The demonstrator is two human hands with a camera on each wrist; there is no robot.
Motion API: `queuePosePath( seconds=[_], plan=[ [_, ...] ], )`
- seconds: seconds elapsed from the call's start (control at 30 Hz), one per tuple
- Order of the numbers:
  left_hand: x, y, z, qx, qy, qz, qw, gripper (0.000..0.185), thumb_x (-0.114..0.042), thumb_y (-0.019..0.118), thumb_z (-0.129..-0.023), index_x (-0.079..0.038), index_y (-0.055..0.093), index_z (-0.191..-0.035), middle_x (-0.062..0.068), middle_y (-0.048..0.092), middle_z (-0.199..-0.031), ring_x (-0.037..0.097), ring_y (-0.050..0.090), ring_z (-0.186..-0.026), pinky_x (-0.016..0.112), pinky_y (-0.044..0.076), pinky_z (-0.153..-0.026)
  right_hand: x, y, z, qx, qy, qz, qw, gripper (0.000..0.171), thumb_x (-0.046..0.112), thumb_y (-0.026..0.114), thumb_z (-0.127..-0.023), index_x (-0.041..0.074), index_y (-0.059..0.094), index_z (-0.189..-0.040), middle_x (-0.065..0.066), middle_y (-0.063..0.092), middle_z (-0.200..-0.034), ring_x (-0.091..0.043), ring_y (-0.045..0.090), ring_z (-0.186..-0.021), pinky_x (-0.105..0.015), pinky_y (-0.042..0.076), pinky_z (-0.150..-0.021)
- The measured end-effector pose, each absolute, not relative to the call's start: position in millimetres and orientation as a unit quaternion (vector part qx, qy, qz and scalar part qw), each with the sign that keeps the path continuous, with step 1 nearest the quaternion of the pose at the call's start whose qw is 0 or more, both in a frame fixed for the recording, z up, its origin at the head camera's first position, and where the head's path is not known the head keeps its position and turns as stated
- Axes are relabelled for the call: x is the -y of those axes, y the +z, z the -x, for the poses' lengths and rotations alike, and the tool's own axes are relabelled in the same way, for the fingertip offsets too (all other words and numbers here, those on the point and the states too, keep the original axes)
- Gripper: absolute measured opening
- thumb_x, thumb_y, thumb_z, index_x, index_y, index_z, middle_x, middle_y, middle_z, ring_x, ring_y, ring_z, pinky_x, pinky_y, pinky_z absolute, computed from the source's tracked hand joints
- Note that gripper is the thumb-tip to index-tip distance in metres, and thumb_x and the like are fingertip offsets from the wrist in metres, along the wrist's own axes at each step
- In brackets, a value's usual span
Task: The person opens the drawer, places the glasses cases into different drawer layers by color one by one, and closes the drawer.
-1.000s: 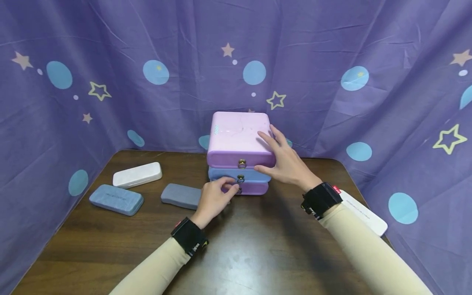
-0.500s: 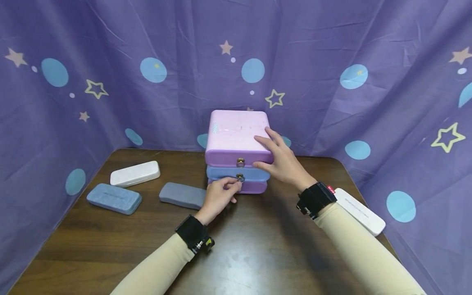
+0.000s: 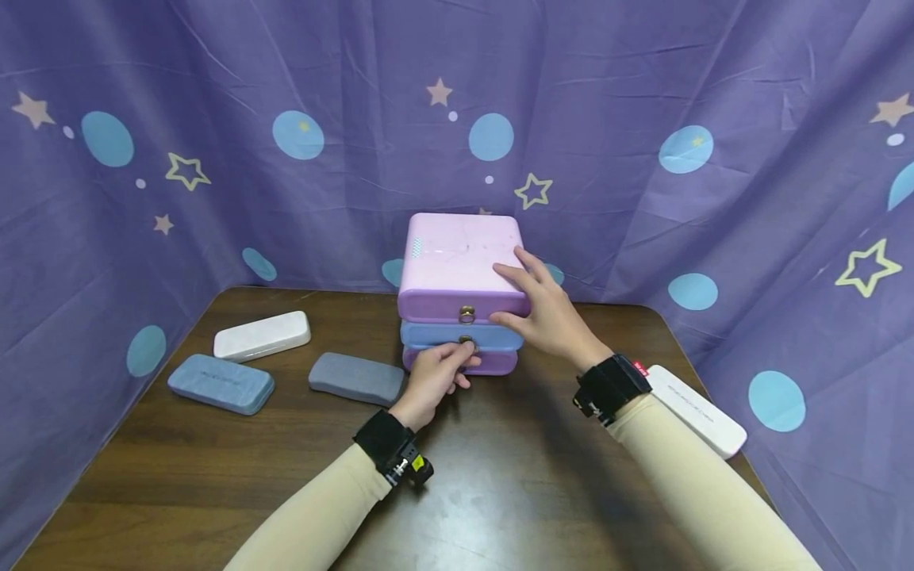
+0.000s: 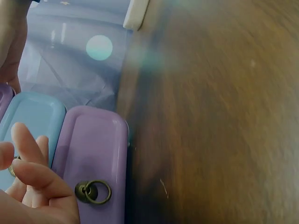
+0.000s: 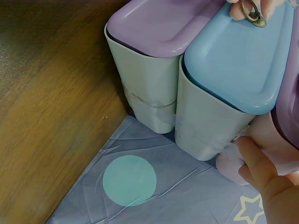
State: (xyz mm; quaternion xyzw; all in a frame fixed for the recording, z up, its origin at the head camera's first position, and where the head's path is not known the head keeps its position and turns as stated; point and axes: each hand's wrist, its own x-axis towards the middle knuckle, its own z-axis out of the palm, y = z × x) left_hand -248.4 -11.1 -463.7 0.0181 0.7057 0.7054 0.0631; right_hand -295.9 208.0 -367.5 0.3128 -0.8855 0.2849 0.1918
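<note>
Three stacked drawers form a small chest: a pink-topped purple drawer (image 3: 462, 266) above, a blue drawer (image 3: 428, 334) in the middle, a purple drawer (image 3: 500, 363) at the bottom. My left hand (image 3: 432, 377) pinches the brass ring pull (image 5: 252, 14) of the blue drawer between thumb and fingers. My right hand (image 3: 553, 311) rests against the right side of the top drawer, fingers spread over its upper edge and thumb at its front. The bottom drawer's ring pull (image 4: 96, 192) hangs free beside my left fingers. All three drawer fronts look flush in the stack.
Left of the chest lie a grey glasses case (image 3: 357, 378), a blue case (image 3: 221, 385) and a white case (image 3: 263, 336). Another white case (image 3: 700, 410) lies at the table's right edge, beyond my right wrist. A purple curtain (image 3: 600, 143) hangs behind the wooden table (image 3: 514, 492).
My left hand has risen from the bottom drawer's pull to the blue drawer's ring and turned, now pinching it. My right hand has settled slightly closer on the top drawer's side.
</note>
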Motion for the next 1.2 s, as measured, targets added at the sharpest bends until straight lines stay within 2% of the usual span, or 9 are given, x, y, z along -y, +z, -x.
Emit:
queuePosePath(
  seconds=[0.17,0.53,0.93,1.2],
  plan=[
    [7.9,-464.6,249.7,-0.685,0.726,-0.005,0.061,0.036,-0.038,0.069,-0.104,-0.007,0.08,-0.119,0.008,0.082,-0.108,0.008,0.063,-0.06,0.02,0.042,-0.055,-208.5,-367.6,295.2,0.885,0.285,-0.312,0.196,0.078,0.027,0.093,-0.085,0.015,0.056,-0.153,-0.023,0.028,-0.171,-0.048,0.037,-0.151,-0.064,0.042,-0.114],
    [7.0,-465.6,248.7,-0.677,0.734,0.007,0.055,0.031,-0.035,0.071,-0.103,-0.008,0.082,-0.114,0.009,0.081,-0.105,0.007,0.063,-0.06,0.02,0.042,-0.055,-210.0,-369.1,296.5,0.889,0.282,-0.306,0.191,0.075,0.03,0.091,-0.087,0.017,0.056,-0.153,-0.021,0.028,-0.171,-0.049,0.038,-0.151,-0.067,0.042,-0.113],
    [9.3,-465.6,247.5,-0.672,0.739,0.007,0.054,0.028,-0.032,0.071,-0.103,-0.007,0.082,-0.108,-0.001,0.08,-0.09,0.006,0.061,-0.061,0.02,0.04,-0.055,-209.7,-368.2,296.2,0.89,0.281,-0.307,0.188,0.075,0.031,0.09,-0.088,0.017,0.056,-0.153,-0.022,0.029,-0.171,-0.049,0.04,-0.149,-0.066,0.042,-0.113],
    [10.7,-463.5,247.1,-0.665,0.745,0.006,0.05,0.029,-0.03,0.071,-0.103,-0.004,0.081,-0.109,0.0,0.08,-0.089,0.006,0.061,-0.061,0.019,0.041,-0.055,-208.9,-364.5,297.6,0.89,0.277,-0.311,0.186,0.074,0.031,0.09,-0.089,0.016,0.056,-0.153,-0.023,0.03,-0.17,-0.05,0.041,-0.148,-0.067,0.043,-0.111]
  ],
)
